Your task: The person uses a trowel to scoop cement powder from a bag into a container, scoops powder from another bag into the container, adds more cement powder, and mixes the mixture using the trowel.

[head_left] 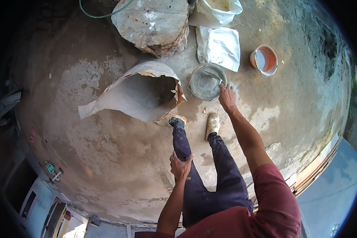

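Note:
My right hand [227, 98] is closed round the handle of a trowel [215, 76] at the near right rim of a round bucket [190, 82]. Grey cement mix [204, 84] fills much of that bucket, and the trowel's blade lies over it. My left hand [181, 166] rests on my left knee, thumb and fingers apart on either side, holding nothing. Left of the bucket, a large torn paper sack [123, 104] lies with its mouth wide, grey powder inside. Its edge reaches my left shoe [177, 118].
A white sack [222, 45] lies flat behind the bucket, below an upright white sack [216, 15] of sandy material. An orange bucket [270, 59] with pale liquid stands right. A large block [154, 25] sits at the back. A teal tool [50, 168] lies far left.

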A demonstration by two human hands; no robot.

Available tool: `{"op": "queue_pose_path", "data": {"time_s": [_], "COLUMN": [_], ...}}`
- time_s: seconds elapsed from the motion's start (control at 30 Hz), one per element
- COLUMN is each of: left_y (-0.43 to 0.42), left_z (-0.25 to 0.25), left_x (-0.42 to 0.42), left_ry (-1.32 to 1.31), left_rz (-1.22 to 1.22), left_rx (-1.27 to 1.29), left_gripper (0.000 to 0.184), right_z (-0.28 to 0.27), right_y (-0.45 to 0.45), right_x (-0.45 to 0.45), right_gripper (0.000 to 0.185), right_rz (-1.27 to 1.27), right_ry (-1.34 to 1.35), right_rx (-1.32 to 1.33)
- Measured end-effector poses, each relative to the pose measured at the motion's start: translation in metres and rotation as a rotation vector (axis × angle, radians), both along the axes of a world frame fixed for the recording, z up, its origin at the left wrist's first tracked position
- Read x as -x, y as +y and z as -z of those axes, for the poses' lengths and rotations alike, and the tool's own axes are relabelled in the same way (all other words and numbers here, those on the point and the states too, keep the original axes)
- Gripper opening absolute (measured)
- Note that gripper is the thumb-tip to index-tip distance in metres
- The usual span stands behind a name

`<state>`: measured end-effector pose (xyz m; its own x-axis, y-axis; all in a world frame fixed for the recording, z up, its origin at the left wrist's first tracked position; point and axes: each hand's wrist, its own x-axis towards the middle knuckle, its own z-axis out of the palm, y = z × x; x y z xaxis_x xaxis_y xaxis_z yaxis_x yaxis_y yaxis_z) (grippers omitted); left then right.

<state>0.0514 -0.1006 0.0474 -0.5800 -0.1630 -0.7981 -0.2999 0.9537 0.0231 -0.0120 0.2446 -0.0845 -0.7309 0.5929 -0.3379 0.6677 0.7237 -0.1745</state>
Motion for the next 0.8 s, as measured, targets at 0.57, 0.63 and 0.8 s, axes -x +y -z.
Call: {"op": "queue_pose_path", "data": {"time_s": [0.57,0.63,0.8], "left_y": [-0.006,-0.006,-0.021], "left_z": [-0.028,-0.042,-0.088], "left_x": [0.002,0.006,0.009], "left_ry": [0.320,0.533,0.662], "left_rz": [-0.248,-0.356,-0.399], "left_rx": [-0.197,-0.316,-0.376], "left_gripper": [0.108,0.104,0.080], "right_z": [-0.114,-0.117,-0.204], "right_y": [0.018,0.038,0.072], "right_x": [-0.111,-0.137,-0.180], "right_gripper": [0.039,0.048,0.025], "right_rz": [0.483,0.668,1.056], "right_ry": [0.257,0.311,0.462], "right_rx": [0.213,0.379,0.890]}}
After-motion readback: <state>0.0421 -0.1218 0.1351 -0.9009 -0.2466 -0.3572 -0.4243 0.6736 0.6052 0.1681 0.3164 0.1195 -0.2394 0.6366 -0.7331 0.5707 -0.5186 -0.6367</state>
